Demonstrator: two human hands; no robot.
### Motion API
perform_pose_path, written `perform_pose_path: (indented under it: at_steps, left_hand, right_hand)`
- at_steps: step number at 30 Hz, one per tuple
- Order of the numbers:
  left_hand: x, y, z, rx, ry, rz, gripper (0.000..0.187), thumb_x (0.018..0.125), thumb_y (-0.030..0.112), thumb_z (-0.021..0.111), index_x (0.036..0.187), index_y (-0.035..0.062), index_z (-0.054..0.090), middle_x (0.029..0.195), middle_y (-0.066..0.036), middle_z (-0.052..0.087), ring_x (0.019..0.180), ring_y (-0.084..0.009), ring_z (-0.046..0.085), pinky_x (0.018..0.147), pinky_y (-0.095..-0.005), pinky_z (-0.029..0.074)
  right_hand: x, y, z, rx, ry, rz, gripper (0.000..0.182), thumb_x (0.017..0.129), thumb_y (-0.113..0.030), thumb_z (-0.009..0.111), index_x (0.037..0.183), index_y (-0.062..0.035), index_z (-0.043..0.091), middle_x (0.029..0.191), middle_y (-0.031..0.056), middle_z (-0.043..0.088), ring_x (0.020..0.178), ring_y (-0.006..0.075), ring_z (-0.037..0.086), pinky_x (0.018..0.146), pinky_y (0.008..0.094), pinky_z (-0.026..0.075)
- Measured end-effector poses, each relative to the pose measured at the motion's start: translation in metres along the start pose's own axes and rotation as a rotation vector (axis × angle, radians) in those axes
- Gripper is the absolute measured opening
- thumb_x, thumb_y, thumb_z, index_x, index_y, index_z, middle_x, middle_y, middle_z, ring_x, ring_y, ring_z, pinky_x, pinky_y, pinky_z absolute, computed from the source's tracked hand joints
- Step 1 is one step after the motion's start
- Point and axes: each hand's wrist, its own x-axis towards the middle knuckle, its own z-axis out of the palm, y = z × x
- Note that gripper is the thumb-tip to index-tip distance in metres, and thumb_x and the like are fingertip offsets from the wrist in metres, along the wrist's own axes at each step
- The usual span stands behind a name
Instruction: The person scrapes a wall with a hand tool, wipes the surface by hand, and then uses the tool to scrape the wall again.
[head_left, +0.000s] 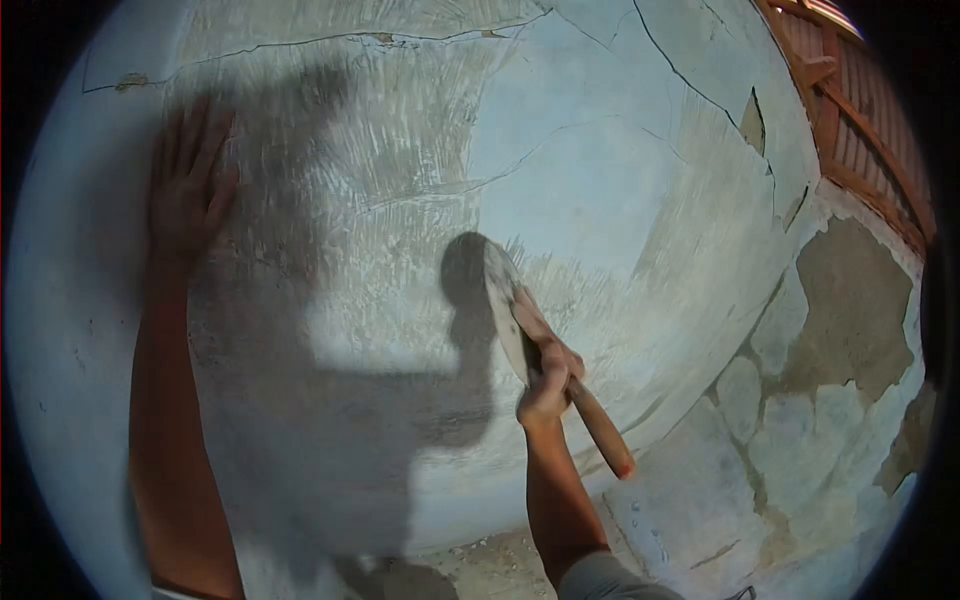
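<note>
My left hand (190, 190) lies flat against the pale plastered wall (570, 190) at the upper left, its fingers stretched upward and holding nothing. Lower and right of centre, my right hand (550, 355) grips a long tool (507, 300) with a pale, rounded blade and a wooden handle (603, 432) that ends in a red tip. The blade is at the wall, over a patch full of fine scratch marks. Whether its whole face touches the surface I cannot tell. Shadows of my arms and the tool fall across the scraped area.
Cracks (680, 75) run across the wall's top, with a chipped hole (753, 122) at the upper right. Further right are a bare patch (855, 305) and a wooden frame with corrugated sheeting (870, 120). Stone paving (690, 480) and loose debris (490, 560) lie below.
</note>
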Motion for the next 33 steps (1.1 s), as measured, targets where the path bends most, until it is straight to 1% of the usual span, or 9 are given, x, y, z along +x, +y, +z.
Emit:
perform_pose_path:
  at_steps: [6, 7, 11, 15, 19, 26, 28, 30, 33]
  left_hand:
    - [0.0, -0.006, 0.007, -0.03, 0.048, 0.036, 0.062, 0.106, 0.039, 0.054, 0.166, 0.0305, 0.039, 0.176, -0.003, 0.027, 0.162, -0.0375, 0.024, 0.131, -0.0578, 0.021]
    - [-0.001, -0.005, 0.008, -0.027, 0.061, 0.041, 0.062, 0.106, 0.039, 0.054, 0.166, 0.0306, 0.039, 0.176, -0.003, 0.027, 0.161, -0.0378, 0.024, 0.131, -0.0579, 0.021]
    - [-0.004, -0.006, 0.01, -0.019, 0.058, 0.042, 0.061, 0.107, 0.039, 0.053, 0.166, 0.0305, 0.04, 0.176, -0.003, 0.028, 0.161, -0.0384, 0.024, 0.131, -0.0579, 0.021]
    - [-0.003, -0.008, 0.011, -0.037, 0.083, 0.053, 0.059, 0.108, 0.038, 0.053, 0.165, 0.0316, 0.04, 0.176, -0.003, 0.028, 0.161, -0.0382, 0.025, 0.131, -0.0578, 0.021]
    - [-0.006, -0.007, 0.013, -0.048, 0.093, 0.061, 0.059, 0.108, 0.038, 0.052, 0.165, 0.0331, 0.04, 0.176, -0.002, 0.029, 0.161, -0.0375, 0.026, 0.131, -0.0575, 0.021]
    - [-0.005, -0.01, 0.015, -0.052, 0.095, 0.08, 0.059, 0.108, 0.04, 0.051, 0.166, 0.0336, 0.038, 0.175, -0.002, 0.03, 0.161, -0.0369, 0.027, 0.131, -0.0572, 0.02]
    - [-0.004, -0.011, 0.017, -0.055, 0.097, 0.084, 0.059, 0.109, 0.041, 0.051, 0.166, 0.0336, 0.038, 0.175, -0.003, 0.031, 0.16, -0.037, 0.027, 0.131, -0.0573, 0.02]
    - [-0.007, -0.011, 0.015, -0.049, 0.088, 0.081, 0.059, 0.109, 0.041, 0.051, 0.166, 0.0335, 0.038, 0.175, -0.003, 0.031, 0.16, -0.037, 0.027, 0.131, -0.0571, 0.02]
    - [-0.005, -0.011, 0.013, -0.036, 0.086, 0.079, 0.059, 0.109, 0.041, 0.051, 0.166, 0.0332, 0.038, 0.175, -0.003, 0.031, 0.161, -0.0369, 0.027, 0.131, -0.0563, 0.02]
  right_hand:
    - [-0.009, 0.042, 0.036, 0.005, 0.032, -0.143, 0.059, 0.112, -0.036, 0.041, 0.122, 0.0125, 0.073, 0.141, 0.0303, 0.065, 0.145, 0.0455, 0.051, 0.122, 0.0569, 0.036]
    - [-0.012, 0.047, 0.039, -0.048, 0.038, -0.155, 0.064, 0.113, -0.04, 0.035, 0.124, 0.0107, 0.073, 0.138, 0.0332, 0.065, 0.142, 0.0449, 0.054, 0.122, 0.0543, 0.037]
    - [0.014, 0.038, 0.047, -0.154, 0.043, -0.249, 0.059, 0.113, -0.035, 0.04, 0.119, 0.0134, 0.073, 0.134, 0.0338, 0.067, 0.138, 0.0456, 0.058, 0.12, 0.0538, 0.039]
    - [0.039, 0.018, 0.041, -0.032, 0.043, -0.148, 0.054, 0.109, -0.027, 0.041, 0.116, 0.0159, 0.073, 0.126, 0.0336, 0.071, 0.132, 0.0465, 0.063, 0.117, 0.0559, 0.043]
    - [-0.018, 0.036, 0.047, -0.162, 0.059, -0.178, 0.054, 0.111, -0.026, 0.04, 0.118, 0.0167, 0.072, 0.129, 0.0346, 0.07, 0.133, 0.0466, 0.061, 0.118, 0.0542, 0.043]
    - [0.065, 0.021, 0.049, -0.101, 0.102, -0.188, 0.051, 0.11, -0.024, 0.041, 0.118, 0.0133, 0.074, 0.129, 0.0297, 0.072, 0.131, 0.0419, 0.064, 0.116, 0.049, 0.046]
    - [0.05, 0.028, 0.048, -0.2, 0.063, -0.267, 0.051, 0.11, -0.024, 0.04, 0.117, 0.0141, 0.074, 0.13, 0.0294, 0.071, 0.133, 0.0427, 0.063, 0.117, 0.0497, 0.044]
    - [0.007, 0.031, 0.048, -0.12, 0.09, -0.121, 0.053, 0.111, -0.025, 0.04, 0.118, 0.0164, 0.072, 0.132, 0.031, 0.07, 0.138, 0.0445, 0.058, 0.121, 0.0524, 0.039]
    - [-0.009, 0.038, 0.05, 0.005, 0.106, -0.13, 0.052, 0.111, -0.023, 0.039, 0.118, 0.0164, 0.072, 0.132, 0.0313, 0.069, 0.136, 0.0435, 0.06, 0.121, 0.0522, 0.04]
